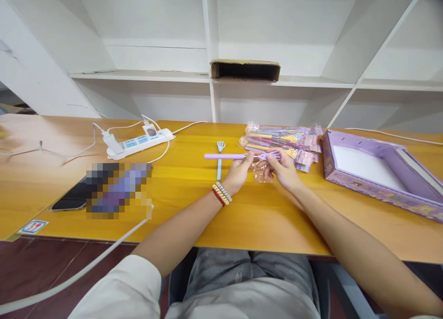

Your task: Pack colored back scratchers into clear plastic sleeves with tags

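Note:
A purple back scratcher with a hand-shaped head lies level across both my hands, above the table. My left hand is closed round its handle near the neck. At the head end, my right hand pinches the purple claw between thumb and fingers. Beneath my right hand shows a clear plastic wrapper. To the left, a blue back scratcher rests unwrapped on the table, its claw pointing away from me. Several back scratchers in clear bags are piled just beyond my right hand.
A purple open box stands on the right of the wooden table. At the left are a white power strip with cords and a black phone beside a blurred-out item. A cardboard box sits on the white shelf behind.

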Action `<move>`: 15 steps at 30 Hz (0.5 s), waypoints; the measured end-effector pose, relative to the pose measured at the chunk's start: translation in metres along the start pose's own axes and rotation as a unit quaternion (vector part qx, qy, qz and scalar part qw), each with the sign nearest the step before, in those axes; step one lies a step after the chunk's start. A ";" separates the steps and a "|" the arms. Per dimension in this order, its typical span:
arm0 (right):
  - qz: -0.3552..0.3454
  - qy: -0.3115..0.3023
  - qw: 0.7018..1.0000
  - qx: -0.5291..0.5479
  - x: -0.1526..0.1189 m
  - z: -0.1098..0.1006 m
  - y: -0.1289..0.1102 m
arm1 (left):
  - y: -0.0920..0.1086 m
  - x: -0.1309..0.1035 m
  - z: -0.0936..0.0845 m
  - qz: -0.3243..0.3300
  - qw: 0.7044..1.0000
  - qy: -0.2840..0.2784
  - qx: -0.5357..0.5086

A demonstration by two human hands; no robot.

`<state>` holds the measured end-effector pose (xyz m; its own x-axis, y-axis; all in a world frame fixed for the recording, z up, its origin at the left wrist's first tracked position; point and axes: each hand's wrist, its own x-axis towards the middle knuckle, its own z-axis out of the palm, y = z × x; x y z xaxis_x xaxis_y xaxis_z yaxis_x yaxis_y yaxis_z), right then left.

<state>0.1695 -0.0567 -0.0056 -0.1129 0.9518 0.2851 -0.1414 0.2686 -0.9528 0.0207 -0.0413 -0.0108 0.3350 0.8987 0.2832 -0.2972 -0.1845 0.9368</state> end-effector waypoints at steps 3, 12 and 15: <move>0.010 0.096 0.990 0.099 0.008 -0.019 -0.009 | 0.006 -0.006 -0.006 0.046 0.970 -0.082 0.222; -0.008 0.302 0.929 0.215 0.023 -0.092 -0.021 | -0.004 -0.008 -0.022 0.109 0.782 -0.200 0.581; -0.033 0.337 0.927 0.159 0.025 -0.095 -0.017 | -0.007 -0.007 -0.022 0.099 0.775 -0.199 0.591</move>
<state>0.2628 -0.0234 0.0083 0.5309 0.8403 0.1093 -0.4216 0.3738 -0.8261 0.0011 -0.0371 -0.0241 0.7066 0.6558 0.2658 0.5706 -0.7502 0.3341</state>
